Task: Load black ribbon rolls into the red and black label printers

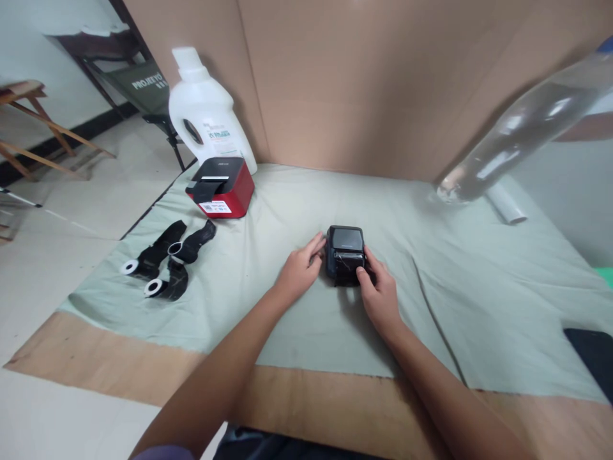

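Note:
A small black portable printer [347, 238] sits on the green cloth in front of me. Black glossy film [348, 267] hangs down over its front. My right hand [382, 295] grips its right side, with the thumb at the film's lower right edge and the fingers along the flank. On the other side, my left hand [297, 271] has its fingers stretched toward the printer's left edge. Its fingertips are at or very near the casing; I cannot tell whether they touch.
A red and black printer [242, 195] stands back left before a white detergent bottle [205, 105]. Several rolls of black film [175, 281] lie at left. A large clear bottle [522, 128] leans at right beside a white tube [507, 203]. A dark phone-like slab [591, 354] lies far right; cardboard [383, 83] stands behind.

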`<action>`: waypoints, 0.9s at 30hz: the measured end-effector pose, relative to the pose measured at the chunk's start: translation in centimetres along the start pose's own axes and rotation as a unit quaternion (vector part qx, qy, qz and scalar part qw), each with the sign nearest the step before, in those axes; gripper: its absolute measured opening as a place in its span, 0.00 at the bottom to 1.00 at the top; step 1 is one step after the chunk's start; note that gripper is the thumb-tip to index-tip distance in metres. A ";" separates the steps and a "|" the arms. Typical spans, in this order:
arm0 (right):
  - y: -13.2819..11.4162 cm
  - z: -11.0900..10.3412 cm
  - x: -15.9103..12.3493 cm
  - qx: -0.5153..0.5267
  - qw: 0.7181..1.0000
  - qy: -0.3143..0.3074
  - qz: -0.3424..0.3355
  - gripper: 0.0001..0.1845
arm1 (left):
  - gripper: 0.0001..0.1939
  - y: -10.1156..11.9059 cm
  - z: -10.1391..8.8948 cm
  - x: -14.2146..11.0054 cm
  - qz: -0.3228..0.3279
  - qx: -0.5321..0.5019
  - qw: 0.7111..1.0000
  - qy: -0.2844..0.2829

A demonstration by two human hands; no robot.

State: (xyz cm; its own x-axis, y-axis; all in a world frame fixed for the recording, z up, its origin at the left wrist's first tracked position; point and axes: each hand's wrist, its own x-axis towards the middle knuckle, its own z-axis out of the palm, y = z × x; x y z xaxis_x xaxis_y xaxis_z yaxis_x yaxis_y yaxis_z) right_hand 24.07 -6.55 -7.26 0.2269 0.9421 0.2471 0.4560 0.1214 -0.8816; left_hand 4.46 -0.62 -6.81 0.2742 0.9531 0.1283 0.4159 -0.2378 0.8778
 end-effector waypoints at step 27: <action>0.5 0.3 0.1 0.000 1.000 0.009 0.004 0.31 | 0.41 0.2 2.3 0.4 0.061 -0.186 0.980 -0.027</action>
State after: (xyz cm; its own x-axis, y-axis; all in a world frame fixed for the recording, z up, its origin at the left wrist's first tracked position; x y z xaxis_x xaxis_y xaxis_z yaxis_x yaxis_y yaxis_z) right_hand 24.06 -6.28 -7.74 0.2460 0.9369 0.2482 0.4541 0.1148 -0.8835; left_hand 6.61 -0.69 -7.63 0.3517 0.9082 0.2270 0.0356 -0.2552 0.9662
